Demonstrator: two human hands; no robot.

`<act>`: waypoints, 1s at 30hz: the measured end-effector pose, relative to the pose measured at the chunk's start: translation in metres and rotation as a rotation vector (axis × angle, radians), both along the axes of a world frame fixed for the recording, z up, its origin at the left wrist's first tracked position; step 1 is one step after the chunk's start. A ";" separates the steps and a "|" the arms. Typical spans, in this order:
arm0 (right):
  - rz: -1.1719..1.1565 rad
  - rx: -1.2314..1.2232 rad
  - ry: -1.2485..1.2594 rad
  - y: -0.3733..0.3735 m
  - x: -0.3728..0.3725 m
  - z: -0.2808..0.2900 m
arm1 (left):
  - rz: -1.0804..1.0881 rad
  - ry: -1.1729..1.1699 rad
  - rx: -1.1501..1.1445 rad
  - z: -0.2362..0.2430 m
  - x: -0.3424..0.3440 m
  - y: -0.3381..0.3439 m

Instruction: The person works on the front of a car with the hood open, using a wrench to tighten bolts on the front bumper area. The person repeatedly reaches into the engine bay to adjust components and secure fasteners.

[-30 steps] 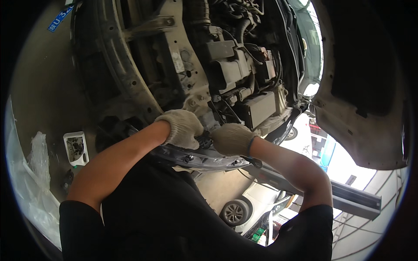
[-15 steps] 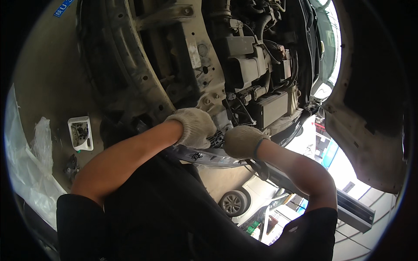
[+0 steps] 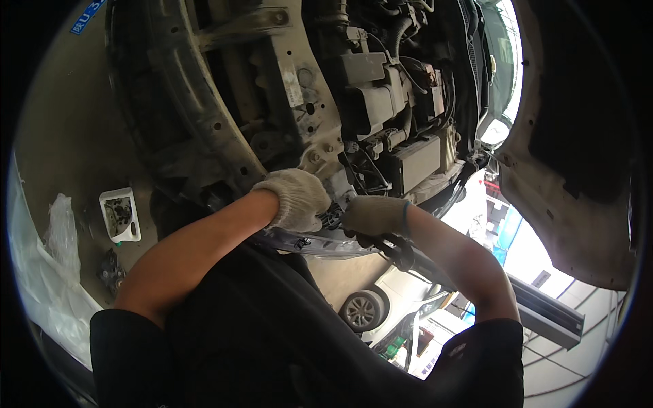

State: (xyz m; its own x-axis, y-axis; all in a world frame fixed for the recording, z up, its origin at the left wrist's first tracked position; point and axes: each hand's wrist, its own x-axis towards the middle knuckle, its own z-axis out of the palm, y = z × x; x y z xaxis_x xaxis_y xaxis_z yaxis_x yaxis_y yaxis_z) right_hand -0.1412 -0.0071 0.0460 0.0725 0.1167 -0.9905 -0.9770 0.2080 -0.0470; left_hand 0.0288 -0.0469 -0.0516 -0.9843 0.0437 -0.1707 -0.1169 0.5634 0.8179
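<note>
Both my hands wear knitted work gloves and work at the front corner of a car with its hood up. My left hand [image 3: 296, 199] is curled at the end of the metal front crossmember [image 3: 294, 81], its fingertips turned away from view. Beside it, my right hand [image 3: 376, 216] is closed, knuckles up, with the dark underside of the glove partly showing. Between the two hands sits a small dark ribbed part [image 3: 332, 217], mostly covered by the gloves. Whatever either hand grips is hidden.
The engine bay holds an air duct box [image 3: 374, 109] and a battery-like box [image 3: 415, 163]. The raised hood [image 3: 544, 170] stands at right. On the floor at left lie a white tray [image 3: 132, 228] with small parts and plastic sheeting [image 3: 41, 251]. A white car's wheel [image 3: 362, 311] shows below.
The whole scene has shifted slightly left with my head. My right hand has turned, its wrist lifting, so the glove's dark underside now shows. My left hand stays in place on the car.
</note>
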 end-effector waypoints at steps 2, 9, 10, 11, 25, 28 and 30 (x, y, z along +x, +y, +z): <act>-0.255 0.088 0.260 -0.001 0.005 0.002 | 0.004 0.002 0.009 -0.001 0.000 0.001; -0.509 0.025 0.249 0.012 0.004 0.005 | -0.021 -0.027 0.025 0.001 -0.001 -0.002; -0.650 -0.015 0.260 0.028 -0.005 0.001 | -0.025 -0.021 0.024 0.001 -0.001 -0.001; -0.792 -0.057 0.271 0.042 -0.011 0.000 | -0.019 -0.014 0.038 0.002 0.000 0.000; -0.645 -0.441 0.214 0.058 -0.004 0.028 | 0.009 -0.048 0.037 0.008 -0.003 -0.003; -0.223 -0.588 0.163 0.063 -0.003 0.024 | 0.019 -0.043 0.005 0.004 -0.005 0.001; -0.215 -0.639 0.135 0.067 -0.004 0.022 | 0.036 -0.048 0.010 0.004 -0.005 0.003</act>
State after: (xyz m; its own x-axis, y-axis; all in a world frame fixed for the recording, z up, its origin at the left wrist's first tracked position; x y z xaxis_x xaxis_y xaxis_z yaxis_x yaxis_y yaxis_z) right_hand -0.1453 0.0597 0.0685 -0.1007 -0.4962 -0.8623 -0.9229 0.3703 -0.1053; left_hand 0.0239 -0.0441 -0.0476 -0.9759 0.0107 -0.2177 -0.1762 0.5496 0.8166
